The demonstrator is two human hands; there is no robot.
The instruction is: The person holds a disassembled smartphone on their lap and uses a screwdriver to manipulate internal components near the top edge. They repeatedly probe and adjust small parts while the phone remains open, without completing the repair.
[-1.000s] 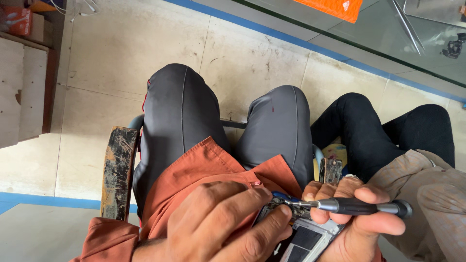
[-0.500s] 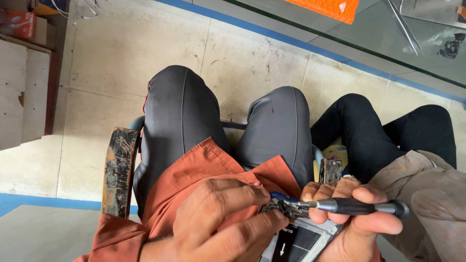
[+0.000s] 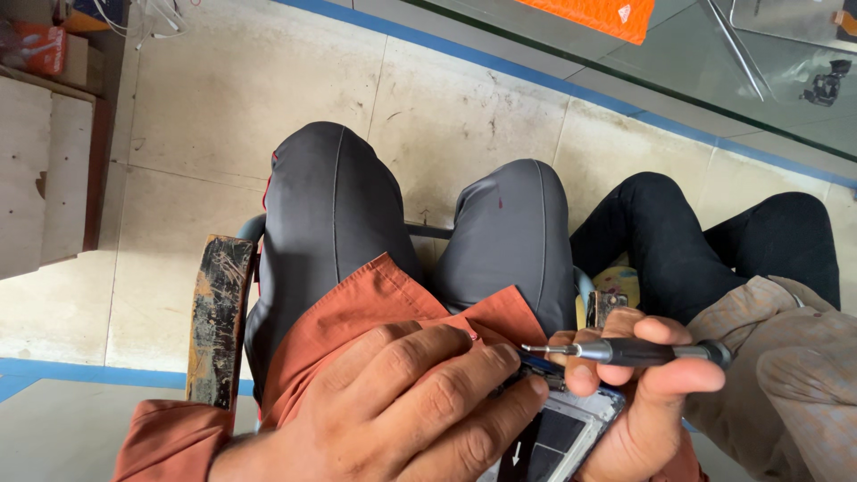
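Both hands close on an opened phone (image 3: 558, 437) held low over the lap.

Left hand (image 3: 393, 411) clamps the handset steady against the thighs; right hand (image 3: 643, 393) pinches a slim screwdriver (image 3: 638, 352) level, its tip toward the phone's top edge — near a seated neighbour's dark-trousered knee (image 3: 661, 223).

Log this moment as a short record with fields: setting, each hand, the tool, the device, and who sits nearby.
setting: seated person, grey trousers, tiled floor below
left hand: left hand covers the opened phone, fingers curled over its upper edge
right hand: right hand supports the phone from beneath and holds a screwdriver
tool: dark handle, metal tip pointing left, lying roughly level
device: back cover off, inner parts showing
nearby: second person in black trousers at right
armrest: worn chair arm at left
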